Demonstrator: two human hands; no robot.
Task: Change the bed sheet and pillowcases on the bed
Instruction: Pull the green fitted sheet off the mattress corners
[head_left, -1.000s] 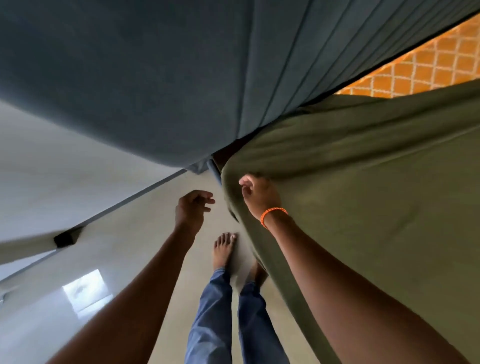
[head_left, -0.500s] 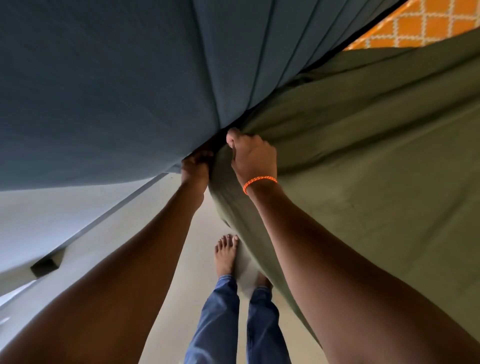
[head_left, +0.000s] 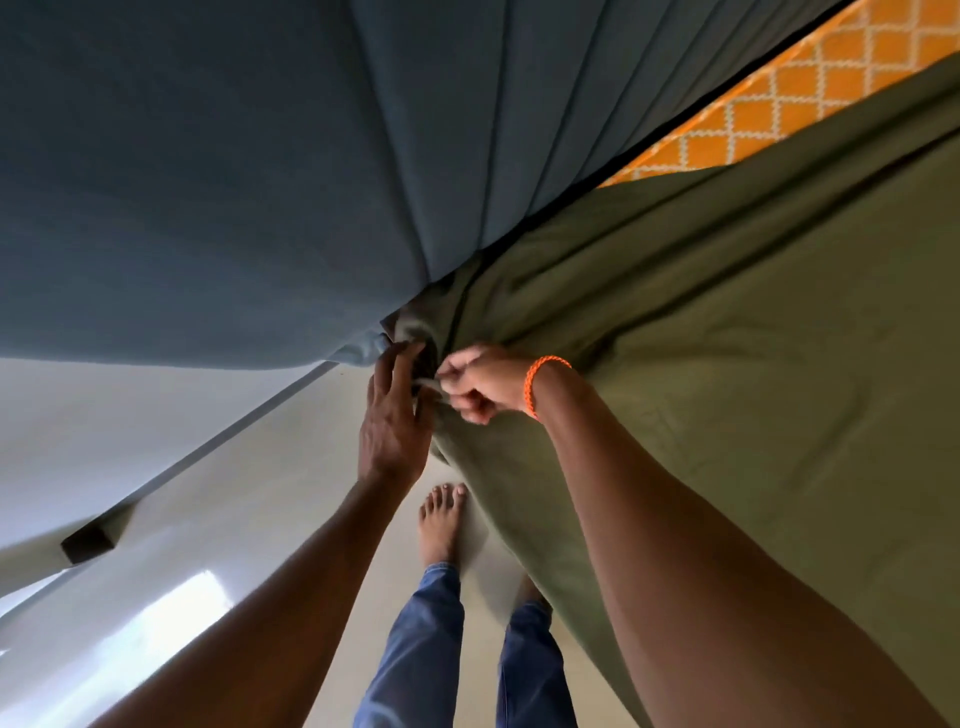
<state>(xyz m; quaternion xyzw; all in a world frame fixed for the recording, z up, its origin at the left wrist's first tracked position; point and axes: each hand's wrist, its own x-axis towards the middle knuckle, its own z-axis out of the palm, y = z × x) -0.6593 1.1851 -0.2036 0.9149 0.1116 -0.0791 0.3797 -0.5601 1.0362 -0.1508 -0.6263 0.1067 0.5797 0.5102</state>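
Observation:
An olive green bed sheet (head_left: 727, 389) covers the mattress on the right and hangs over its near edge. At the corner by the blue-grey headboard (head_left: 234, 182), my right hand (head_left: 480, 382), with an orange bracelet at the wrist, pinches the bunched sheet corner. My left hand (head_left: 395, 415) reaches up beside it with fingers mostly straight, touching the sheet at the corner. A strip of orange patterned mattress (head_left: 805, 104) shows uncovered along the headboard.
The pale floor (head_left: 234, 519) lies to the left, with a light reflection on it. My bare feet (head_left: 441, 525) and jeans legs stand close against the bed's side. A white wall and dark baseboard line (head_left: 208, 447) run at left.
Both hands have come back down from the gap between headboard and mattress. My right hand now pinches the sheet corner lower, and my left hand has opened beside it.

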